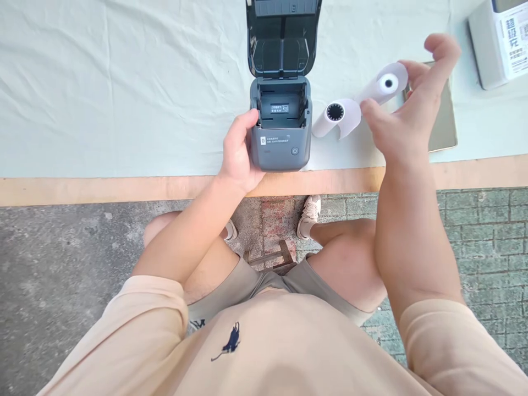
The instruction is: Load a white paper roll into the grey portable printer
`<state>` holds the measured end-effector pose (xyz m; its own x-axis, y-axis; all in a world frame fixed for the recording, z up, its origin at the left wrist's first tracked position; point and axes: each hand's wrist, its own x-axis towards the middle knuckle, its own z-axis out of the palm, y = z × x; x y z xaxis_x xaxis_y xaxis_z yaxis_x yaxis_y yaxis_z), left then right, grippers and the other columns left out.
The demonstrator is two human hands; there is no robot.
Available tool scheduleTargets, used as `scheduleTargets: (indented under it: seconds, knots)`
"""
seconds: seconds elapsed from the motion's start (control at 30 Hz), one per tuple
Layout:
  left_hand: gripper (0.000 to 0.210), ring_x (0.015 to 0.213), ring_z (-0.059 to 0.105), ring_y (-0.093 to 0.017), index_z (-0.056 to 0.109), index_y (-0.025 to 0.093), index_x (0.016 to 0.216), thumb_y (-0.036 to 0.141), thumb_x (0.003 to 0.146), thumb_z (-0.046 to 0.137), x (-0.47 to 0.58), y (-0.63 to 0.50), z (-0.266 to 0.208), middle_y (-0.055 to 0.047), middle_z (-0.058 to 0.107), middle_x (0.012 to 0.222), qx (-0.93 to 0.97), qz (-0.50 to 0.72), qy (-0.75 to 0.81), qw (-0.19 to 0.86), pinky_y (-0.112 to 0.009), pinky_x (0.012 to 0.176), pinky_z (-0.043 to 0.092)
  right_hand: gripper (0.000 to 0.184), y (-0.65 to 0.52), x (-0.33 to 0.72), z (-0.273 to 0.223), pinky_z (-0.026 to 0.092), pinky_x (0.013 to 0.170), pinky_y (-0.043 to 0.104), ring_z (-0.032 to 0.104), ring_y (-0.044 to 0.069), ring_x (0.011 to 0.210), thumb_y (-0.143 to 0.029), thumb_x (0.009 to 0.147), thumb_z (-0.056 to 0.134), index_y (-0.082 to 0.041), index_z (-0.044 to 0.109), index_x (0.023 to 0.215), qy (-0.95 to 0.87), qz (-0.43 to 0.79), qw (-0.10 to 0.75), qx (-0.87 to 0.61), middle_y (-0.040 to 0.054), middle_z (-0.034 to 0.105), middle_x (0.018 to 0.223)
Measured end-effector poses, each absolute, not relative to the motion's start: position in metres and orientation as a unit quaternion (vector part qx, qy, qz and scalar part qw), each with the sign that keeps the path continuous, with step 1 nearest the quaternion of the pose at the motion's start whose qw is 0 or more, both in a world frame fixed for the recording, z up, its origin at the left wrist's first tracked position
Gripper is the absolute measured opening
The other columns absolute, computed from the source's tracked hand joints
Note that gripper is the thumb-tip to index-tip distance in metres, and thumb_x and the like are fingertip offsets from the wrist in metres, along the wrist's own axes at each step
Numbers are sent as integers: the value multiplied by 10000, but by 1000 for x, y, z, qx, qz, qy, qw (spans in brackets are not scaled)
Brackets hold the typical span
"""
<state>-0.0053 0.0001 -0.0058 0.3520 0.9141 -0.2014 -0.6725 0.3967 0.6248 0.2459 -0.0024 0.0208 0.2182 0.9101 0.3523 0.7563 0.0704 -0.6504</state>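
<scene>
The dark blue-grey, box-shaped plastic printer (pixel 280 144) is set close to the front edge of the bench (pixel 165 191), over which a pale blue cloth (pixel 144 82) is spread. Its hinged dark plastic lid (pixel 264 52) is tipped back, and the bay behind the front panel is exposed. The printer is gripped at its left side by the left hand (pixel 239 154), with the thumb hooked over the rim; the other fingers are mostly hidden, so how far they reach beneath cannot be told. By the right hand (pixel 414 115), the thumb and fingers are spread wide about the white paper roll with a narrow core (pixel 381 88), to the right of the printer; whether it is firmly touched cannot be told. For clean handling, the roll should be taken round its wound body rather than by the loose outer layer, since the windings could slip or crease. The white paper roll with a wide, dark-lined core (pixel 327 122) is placed between it and the printer, and its loose flap is fanned toward the right hand, so it could be caught and dragged along. The printer is best braced lightly, with the thumb held clear of the bay and sideways pushes avoided so near the edge. Under the right hand, a flat grey-beige item (pixel 445 129) is partly covered, and snagging it should be avoided.
</scene>
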Motion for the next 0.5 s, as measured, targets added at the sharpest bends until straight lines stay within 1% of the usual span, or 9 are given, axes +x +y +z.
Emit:
scheduleTargets:
  seconds: [0.03, 0.07, 0.1, 0.13, 0.23, 0.3, 0.37, 0.4, 0.5]
  knots:
    - [369, 945, 723, -163, 669, 184, 1009, 419, 942, 393, -5, 0, -6, -16, 749, 969, 223, 503, 277, 788, -305, 889, 589, 690, 0, 246, 21, 428, 984, 404, 587, 186, 1049, -61, 662, 620, -274, 353, 1261, -613, 108, 395, -676, 42, 579, 1153]
    - [373, 973, 723, -174, 666, 193, 1003, 432, 946, 386, -5, 0, -7, -21, 748, 974, 223, 503, 287, 785, -307, 890, 589, 655, 2, 244, 21, 437, 946, 391, 595, 183, 956, -47, 668, 608, -281, 375, 1234, -606, 111, 401, -678, 8, 601, 1009]
    - [372, 1011, 720, -187, 664, 202, 1004, 440, 948, 383, -6, 0, -7, -24, 746, 985, 221, 501, 296, 783, -312, 897, 588, 617, 3, 243, 21, 440, 914, 382, 588, 184, 890, -36, 670, 605, -289, 400, 1194, -595, 116, 409, -682, -20, 591, 890]
    - [369, 1047, 715, -198, 663, 208, 1005, 445, 948, 386, -6, 0, -7, -27, 744, 995, 219, 500, 303, 781, -315, 904, 587, 578, 4, 242, 21, 441, 892, 375, 579, 184, 855, -31, 665, 617, -296, 424, 1141, -582, 125, 420, -685, -36, 574, 823]
    - [372, 1093, 708, -216, 667, 209, 1004, 451, 949, 391, -6, 0, -7, -35, 740, 1010, 212, 497, 309, 783, -322, 918, 586, 435, 7, 242, 17, 437, 819, 345, 546, 161, 811, -62, 637, 699, -283, 467, 931, -548, 150, 448, -690, -31, 569, 849]
    - [380, 1068, 716, -211, 672, 201, 1002, 439, 955, 380, -6, 0, -6, -36, 740, 1006, 209, 497, 304, 785, -325, 918, 589, 388, 9, 244, 12, 408, 710, 312, 508, 135, 748, -87, 624, 725, -265, 466, 851, -538, 161, 454, -692, -26, 543, 849]
    - [391, 1032, 724, -201, 677, 192, 1002, 423, 959, 364, -5, 0, -5, -33, 742, 993, 211, 500, 298, 785, -329, 910, 595, 394, 10, 246, 8, 362, 631, 293, 466, 111, 683, -88, 610, 733, -255, 461, 840, -537, 167, 451, -693, -35, 505, 818]
    - [398, 1019, 725, -197, 679, 189, 1003, 419, 960, 357, -5, 0, -5, -32, 743, 988, 214, 501, 297, 784, -330, 907, 598, 409, 10, 246, 6, 353, 619, 287, 455, 103, 664, -80, 607, 733, -253, 455, 851, -537, 169, 451, -693, -44, 488, 800]
    - [413, 1028, 720, -198, 684, 195, 1007, 438, 958, 354, -5, 0, -6, -35, 749, 982, 226, 497, 305, 781, -330, 919, 598, 448, 11, 245, 6, 380, 655, 281, 472, 94, 677, -56, 619, 741, -246, 461, 913, -528, 171, 451, -699, -52, 505, 806]
